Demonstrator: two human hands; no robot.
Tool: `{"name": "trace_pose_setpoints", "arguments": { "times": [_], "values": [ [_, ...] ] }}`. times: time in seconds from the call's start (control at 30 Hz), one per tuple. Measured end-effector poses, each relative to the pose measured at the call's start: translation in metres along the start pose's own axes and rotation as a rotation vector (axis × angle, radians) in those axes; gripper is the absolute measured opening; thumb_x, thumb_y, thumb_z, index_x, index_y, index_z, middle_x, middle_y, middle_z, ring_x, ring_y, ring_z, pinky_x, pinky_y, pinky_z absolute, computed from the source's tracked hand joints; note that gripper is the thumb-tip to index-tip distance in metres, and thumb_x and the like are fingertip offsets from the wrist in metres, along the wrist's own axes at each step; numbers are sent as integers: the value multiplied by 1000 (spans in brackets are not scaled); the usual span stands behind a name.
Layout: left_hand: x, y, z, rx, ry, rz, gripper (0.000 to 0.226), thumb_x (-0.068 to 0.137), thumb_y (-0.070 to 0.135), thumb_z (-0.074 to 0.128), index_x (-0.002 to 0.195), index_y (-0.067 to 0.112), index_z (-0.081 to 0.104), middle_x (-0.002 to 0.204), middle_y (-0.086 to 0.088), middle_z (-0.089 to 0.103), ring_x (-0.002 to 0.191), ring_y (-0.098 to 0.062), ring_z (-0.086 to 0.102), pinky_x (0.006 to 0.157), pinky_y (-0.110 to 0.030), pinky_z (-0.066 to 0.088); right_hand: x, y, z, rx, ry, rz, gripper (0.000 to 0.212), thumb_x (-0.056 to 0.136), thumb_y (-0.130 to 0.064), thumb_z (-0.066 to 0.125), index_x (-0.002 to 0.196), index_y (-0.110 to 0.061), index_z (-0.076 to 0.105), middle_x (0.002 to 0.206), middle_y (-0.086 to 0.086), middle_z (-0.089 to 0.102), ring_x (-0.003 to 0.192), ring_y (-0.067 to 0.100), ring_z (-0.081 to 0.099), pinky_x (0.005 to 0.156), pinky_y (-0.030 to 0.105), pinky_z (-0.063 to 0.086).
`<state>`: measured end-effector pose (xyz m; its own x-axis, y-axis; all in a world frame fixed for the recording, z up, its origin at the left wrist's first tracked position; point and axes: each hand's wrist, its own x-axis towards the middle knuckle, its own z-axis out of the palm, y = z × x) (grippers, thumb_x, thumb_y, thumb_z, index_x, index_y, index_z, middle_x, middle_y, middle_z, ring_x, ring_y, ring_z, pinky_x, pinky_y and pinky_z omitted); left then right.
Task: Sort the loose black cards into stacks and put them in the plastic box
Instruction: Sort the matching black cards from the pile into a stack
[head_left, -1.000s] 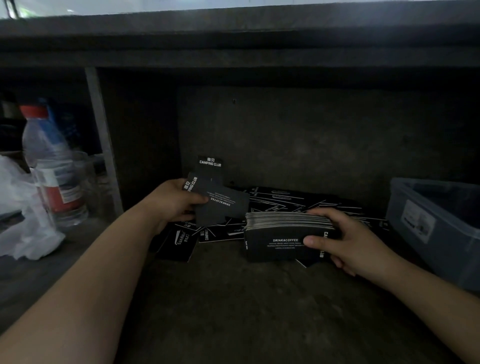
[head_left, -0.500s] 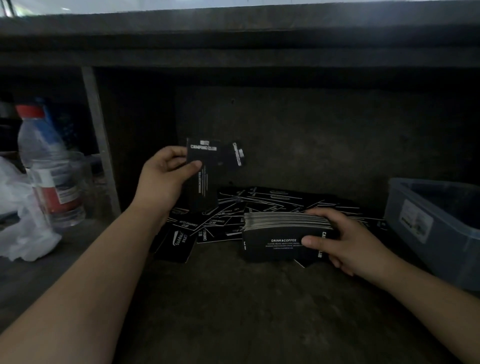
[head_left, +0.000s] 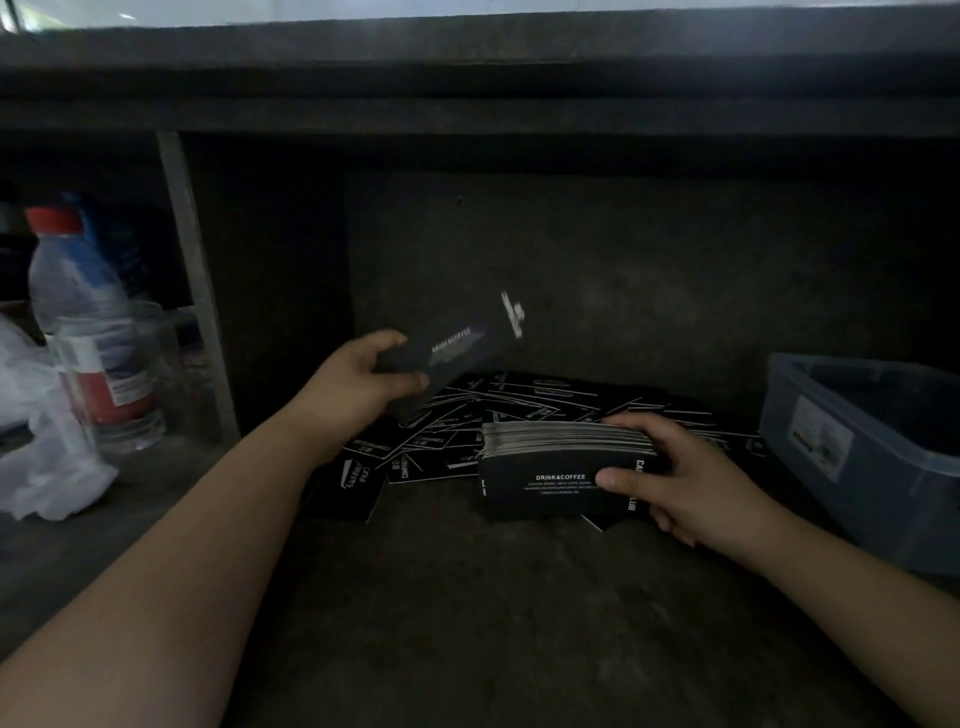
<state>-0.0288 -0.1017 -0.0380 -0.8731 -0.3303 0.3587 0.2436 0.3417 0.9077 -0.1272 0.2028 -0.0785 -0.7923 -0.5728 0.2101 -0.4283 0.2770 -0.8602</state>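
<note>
The front card of the stack (head_left: 550, 483) reads "DRINK&COFFEE"; print on the loose black cards (head_left: 524, 402) behind it and on the label of the plastic box (head_left: 883, 467) at far right is illegible. These rest on a dark worktop (head_left: 467, 597) in a dim recess, with a red-capped bottle (head_left: 88, 338) at left. The right hand (head_left: 691, 478) curls its fingers (head_left: 644, 426) round the on-edge stack; the left hand (head_left: 358, 384), raised above the loose black cards, pinches several blurred cards (head_left: 457, 348).

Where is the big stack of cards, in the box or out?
Out. The right hand grips the stack beside the plastic box, not inside it.
</note>
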Motion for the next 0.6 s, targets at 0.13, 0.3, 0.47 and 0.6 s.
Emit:
{"name": "trace_pose_setpoints", "arguments": {
  "times": [0.13, 0.3, 0.47, 0.6],
  "values": [
    [-10, 17, 12, -247, -208, -1, 29, 87, -1, 63, 111, 15, 63, 108, -4, 71, 97, -16, 68, 77, -27, 56, 5, 0, -1, -22, 4, 16, 48, 80, -30, 79, 122, -37, 57, 100, -4, 70, 47, 16, 55, 40, 26, 43],
    [-23, 16, 36, 97, -335, -36, 25, 88, 4, 67, 114, 7, 66, 111, -10, 72, 107, -26, 68, 93, -35, 55, 8, 5, -1, 49, -1, 38, 55, 79, -19, 80, 126, -30, 55, 100, 2, 71, 50, 18, 59, 42, 26, 47],
    [-27, 25, 29, 110, -361, 6, 25, 85, 10, 71, 110, 16, 70, 113, 0, 70, 107, -20, 68, 95, -39, 51, 5, 4, -16, 211, -147, 122, 62, 81, -1, 75, 129, -34, 53, 119, 3, 65, 62, 20, 65, 56, 27, 55],
    [-31, 29, 32, -76, -355, -7, 36, 84, 12, 73, 119, 15, 66, 116, -8, 72, 105, -23, 68, 88, -37, 52, 5, 5, -13, 225, -126, 110, 60, 81, 1, 74, 128, -30, 54, 119, 6, 66, 59, 20, 64, 53, 26, 55]
  ]
}}
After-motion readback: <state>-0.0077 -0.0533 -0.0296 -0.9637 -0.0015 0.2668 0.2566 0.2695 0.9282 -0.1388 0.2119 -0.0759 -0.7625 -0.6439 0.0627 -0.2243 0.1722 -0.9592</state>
